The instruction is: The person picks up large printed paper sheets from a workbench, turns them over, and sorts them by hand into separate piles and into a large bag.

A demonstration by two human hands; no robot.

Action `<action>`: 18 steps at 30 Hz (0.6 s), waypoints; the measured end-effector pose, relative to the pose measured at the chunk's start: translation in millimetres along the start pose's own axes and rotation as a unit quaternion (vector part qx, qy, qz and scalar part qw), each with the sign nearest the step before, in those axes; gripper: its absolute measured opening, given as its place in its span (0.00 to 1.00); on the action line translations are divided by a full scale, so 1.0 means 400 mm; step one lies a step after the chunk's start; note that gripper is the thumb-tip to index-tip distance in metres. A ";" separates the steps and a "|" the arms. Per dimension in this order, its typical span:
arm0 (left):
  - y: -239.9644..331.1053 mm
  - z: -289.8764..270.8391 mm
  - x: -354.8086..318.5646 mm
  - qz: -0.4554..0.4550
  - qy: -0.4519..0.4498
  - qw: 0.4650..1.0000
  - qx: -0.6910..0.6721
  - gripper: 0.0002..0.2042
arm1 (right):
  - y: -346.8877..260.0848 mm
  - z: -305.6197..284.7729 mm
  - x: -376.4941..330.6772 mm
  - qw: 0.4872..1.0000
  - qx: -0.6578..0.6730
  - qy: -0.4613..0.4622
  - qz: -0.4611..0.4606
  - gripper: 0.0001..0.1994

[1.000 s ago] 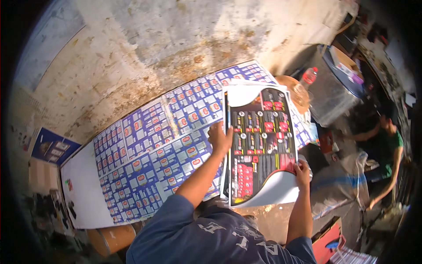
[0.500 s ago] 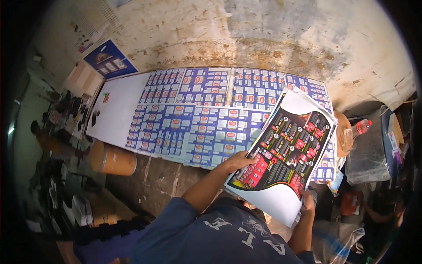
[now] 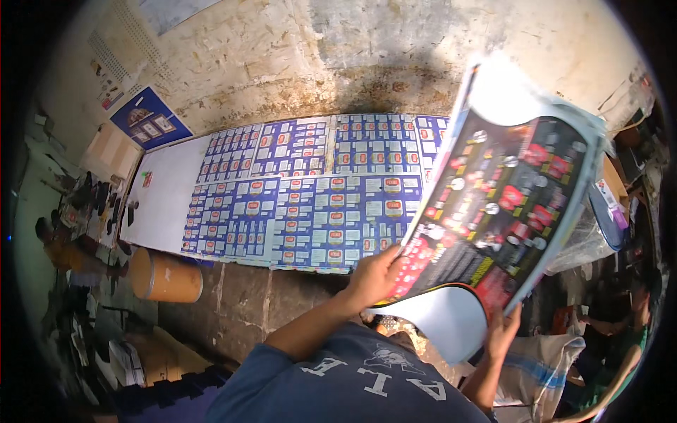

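A stack of large printed sheets (image 3: 493, 204), black with red and yellow pictures and white curved ends, is held up tilted in front of me and blurred by motion. On its left edge, my left hand (image 3: 376, 276) is closed, thumb on the top face. My right hand (image 3: 501, 333) grips the lower right edge, its fingers partly hidden. Beneath and to the left lies a long table covered with blue printed sheets (image 3: 303, 204) bearing rows of small red and white labels. The stack hides the table's right end.
An orange-brown drum (image 3: 166, 275) stands left of the table's front edge. A carton (image 3: 111, 151) and a blue framed picture (image 3: 150, 118) are at the far left. A pale sack (image 3: 539, 366) lies at lower right, near a person in a green sleeve (image 3: 620, 366). Another person (image 3: 70, 243) is at far left.
The stack has been raised toward me and its far end lifted, with both hands still on it. My view has shifted a little to the right.
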State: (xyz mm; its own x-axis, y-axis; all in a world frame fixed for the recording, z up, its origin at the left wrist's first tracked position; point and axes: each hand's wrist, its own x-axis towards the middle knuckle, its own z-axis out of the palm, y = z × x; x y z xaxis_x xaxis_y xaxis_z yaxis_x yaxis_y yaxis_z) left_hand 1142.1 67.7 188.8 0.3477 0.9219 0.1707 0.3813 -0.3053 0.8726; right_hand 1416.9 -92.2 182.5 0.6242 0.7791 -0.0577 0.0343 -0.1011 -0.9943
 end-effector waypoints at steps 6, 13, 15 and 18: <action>0.034 -0.004 0.094 0.056 -0.078 0.991 -0.098 0.15 | -0.048 -0.002 -0.037 0.971 0.003 0.185 -0.154 0.14; -0.145 -0.156 0.278 0.042 0.038 0.964 -0.259 0.08 | -0.098 0.293 0.137 0.986 -0.123 0.113 -0.011 0.16; -0.232 -0.201 0.277 0.070 0.089 0.985 -0.134 0.11 | -0.032 0.410 0.210 0.982 -0.141 0.089 -0.089 0.23; -0.390 -0.178 0.233 -0.057 -0.006 0.993 -0.103 0.23 | 0.120 0.459 0.255 0.988 -0.153 -0.023 -0.009 0.20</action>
State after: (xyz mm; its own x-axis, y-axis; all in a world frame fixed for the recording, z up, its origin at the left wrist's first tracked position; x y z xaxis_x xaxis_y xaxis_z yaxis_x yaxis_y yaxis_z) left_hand 1053.9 218.1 101.0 0.3231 0.9443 0.0620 0.2357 -0.1438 0.9611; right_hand 1338.9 95.7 112.5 0.5857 0.8090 -0.0506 0.2839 -0.2632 -0.9220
